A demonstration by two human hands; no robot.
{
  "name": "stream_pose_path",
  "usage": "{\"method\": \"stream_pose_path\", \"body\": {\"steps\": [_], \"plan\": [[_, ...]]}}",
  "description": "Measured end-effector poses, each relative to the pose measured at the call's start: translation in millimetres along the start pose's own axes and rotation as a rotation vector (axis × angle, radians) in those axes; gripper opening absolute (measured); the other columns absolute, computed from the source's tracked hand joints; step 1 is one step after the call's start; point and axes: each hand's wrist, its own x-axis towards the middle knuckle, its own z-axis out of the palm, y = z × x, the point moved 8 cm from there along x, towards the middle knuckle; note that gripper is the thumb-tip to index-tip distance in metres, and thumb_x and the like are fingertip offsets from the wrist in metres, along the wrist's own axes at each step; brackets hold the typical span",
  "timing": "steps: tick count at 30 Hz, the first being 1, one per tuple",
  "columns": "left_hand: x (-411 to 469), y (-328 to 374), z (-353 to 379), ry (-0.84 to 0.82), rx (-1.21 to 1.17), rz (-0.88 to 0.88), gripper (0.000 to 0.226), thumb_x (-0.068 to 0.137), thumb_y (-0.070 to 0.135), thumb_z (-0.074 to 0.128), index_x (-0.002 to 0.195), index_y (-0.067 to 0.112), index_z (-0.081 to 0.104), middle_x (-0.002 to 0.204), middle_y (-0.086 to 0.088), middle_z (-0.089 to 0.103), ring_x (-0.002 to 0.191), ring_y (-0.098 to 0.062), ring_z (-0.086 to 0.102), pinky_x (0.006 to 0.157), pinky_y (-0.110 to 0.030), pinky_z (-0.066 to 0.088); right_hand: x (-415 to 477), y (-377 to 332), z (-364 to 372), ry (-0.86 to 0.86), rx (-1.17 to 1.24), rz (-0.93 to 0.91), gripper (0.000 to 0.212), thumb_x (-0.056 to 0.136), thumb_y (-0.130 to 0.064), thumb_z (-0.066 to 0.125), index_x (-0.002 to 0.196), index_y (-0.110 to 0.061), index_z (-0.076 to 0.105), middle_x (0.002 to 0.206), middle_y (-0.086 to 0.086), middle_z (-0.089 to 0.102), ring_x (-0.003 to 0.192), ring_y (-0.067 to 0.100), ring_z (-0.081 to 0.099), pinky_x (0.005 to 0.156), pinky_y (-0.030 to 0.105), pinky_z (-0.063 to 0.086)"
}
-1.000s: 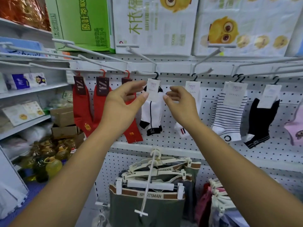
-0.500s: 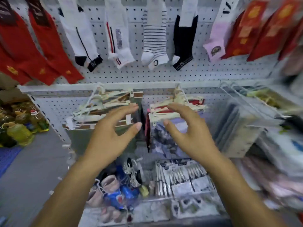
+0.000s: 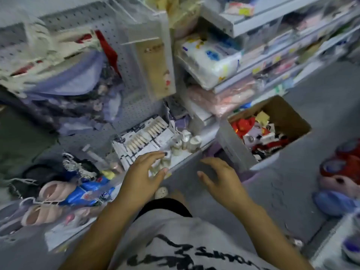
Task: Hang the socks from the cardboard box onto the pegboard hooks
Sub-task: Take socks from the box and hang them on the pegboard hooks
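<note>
My left hand [image 3: 144,178] and right hand [image 3: 222,182] hover spread, empty; jumbled red-and-white socks [image 3: 259,133] in the far-right brown cardboard box [image 3: 286,114] could come up tangled.

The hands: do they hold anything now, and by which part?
Nothing is held: the left hand and the right hand are both empty, fingers loosely open.

Both empty hands, left [image 3: 143,179] and right [image 3: 222,181], apparently near sock-filled cardboard box [image 3: 288,115].
</note>
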Motion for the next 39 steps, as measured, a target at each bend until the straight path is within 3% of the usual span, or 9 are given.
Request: {"method": "stream_pose_path", "body": {"steps": [9, 15, 19, 22, 24, 28, 30, 34, 39], "plan": [[78.5, 44.9, 147.1, -0.435, 0.142, 0.121, 0.041, 0.092, 0.025, 0.073, 0.132, 0.018, 0.064, 0.124, 0.014, 0.054, 0.115, -0.005, 0.050, 0.096, -0.024, 0.039, -62.4, 160.2, -50.6, 0.110, 0.119, 0.468, 0.044, 0.095, -0.026, 0.068, 0.136, -0.013, 0.058, 0.137, 0.006, 0.060, 0.125, 0.023, 0.056, 0.098, 0.020, 0.038], [194.4, 99.4, 217.2, -0.547, 0.200, 0.188, 0.039, 0.093, 0.023, 0.071, 0.130, 0.014, 0.064, 0.127, -0.005, 0.064, 0.115, -0.025, 0.060, 0.099, -0.040, 0.049, -15.8, 223.0, -110.7, 0.272, 0.168, 0.617, 0.040, 0.095, -0.025, 0.067, 0.132, -0.013, 0.061, 0.131, 0.006, 0.063, 0.122, 0.023, 0.057, 0.102, 0.032, 0.045], [268.0, 131.2, 259.7, -0.593, 0.272, 0.221, 0.039, 0.094, 0.026, 0.070, 0.129, 0.013, 0.065, 0.124, -0.009, 0.066, 0.115, -0.027, 0.060, 0.094, -0.031, 0.045, 37.5, 259.3, -141.3, 0.336, 0.210, 0.679, 0.038, 0.095, -0.029, 0.067, 0.129, -0.013, 0.063, 0.127, 0.006, 0.065, 0.116, 0.024, 0.061, 0.100, 0.040, 0.050], [313.0, 144.0, 298.7, -0.632, 0.236, 0.171, 0.038, 0.094, 0.025, 0.071, 0.129, 0.012, 0.064, 0.116, 0.001, 0.061, 0.105, -0.015, 0.057, 0.082, -0.021, 0.037, 79.2, 291.7, -158.0, 0.393, 0.332, 0.744, 0.030, 0.097, -0.026, 0.065, 0.123, -0.011, 0.066, 0.114, 0.002, 0.068, 0.102, 0.017, 0.063, 0.089, 0.016, 0.050], [338.4, 146.0, 324.3, -0.622, 0.230, 0.147, 0.035, 0.094, 0.022, 0.070, 0.126, 0.008, 0.064, 0.116, 0.002, 0.057, 0.105, -0.011, 0.051, 0.081, -0.017, 0.033, 106.2, 314.7, -162.8, 0.410, 0.426, 0.786, 0.025, 0.098, -0.020, 0.063, 0.120, -0.008, 0.066, 0.106, -0.001, 0.067, 0.095, 0.013, 0.061, 0.076, 0.002, 0.044], [379.5, 129.0, 360.0, -0.436, 0.124, -0.002, 0.024, 0.096, 0.012, 0.065, 0.118, 0.005, 0.069, 0.120, -0.013, 0.064, 0.106, -0.019, 0.060, 0.080, -0.003, 0.035, 159.4, 368.6, -151.4, 0.350, 0.514, 0.811, 0.032, 0.099, -0.021, 0.060, 0.130, -0.014, 0.063, 0.124, 0.008, 0.065, 0.102, 0.019, 0.063, 0.092, 0.033, 0.052], [383.6, 110.0, 375.9, -0.394, 0.086, -0.107, 0.025, 0.098, 0.014, 0.062, 0.122, 0.008, 0.069, 0.119, -0.006, 0.065, 0.107, -0.017, 0.060, 0.080, 0.000, 0.035, 185.7, 398.5, -131.5, 0.235, 0.519, 0.810, 0.043, 0.097, -0.034, 0.059, 0.139, -0.023, 0.057, 0.131, 0.017, 0.059, 0.106, 0.026, 0.063, 0.090, 0.033, 0.051], [377.6, 85.6, 396.2, -0.362, 0.096, -0.149, 0.029, 0.099, 0.018, 0.061, 0.126, 0.009, 0.067, 0.127, -0.007, 0.067, 0.117, -0.019, 0.059, 0.097, -0.019, 0.041, 212.3, 467.1, -85.5, 0.074, 0.577, 0.925, 0.077, 0.074, -0.065, 0.053, 0.147, -0.040, 0.043, 0.137, 0.014, 0.052, 0.091, 0.019, 0.053, 0.088, 0.035, 0.048], [378.3, 77.6, 397.3, -0.343, 0.098, -0.117, 0.028, 0.098, 0.018, 0.062, 0.123, 0.008, 0.068, 0.128, -0.009, 0.065, 0.121, -0.025, 0.058, 0.103, -0.031, 0.043, 207.8, 476.7, -92.3, 0.079, 0.514, 1.088, 0.053, 0.099, -0.029, 0.058, 0.149, -0.019, 0.046, 0.140, 0.011, 0.058, 0.126, 0.026, 0.056, 0.106, 0.029, 0.041]]}}
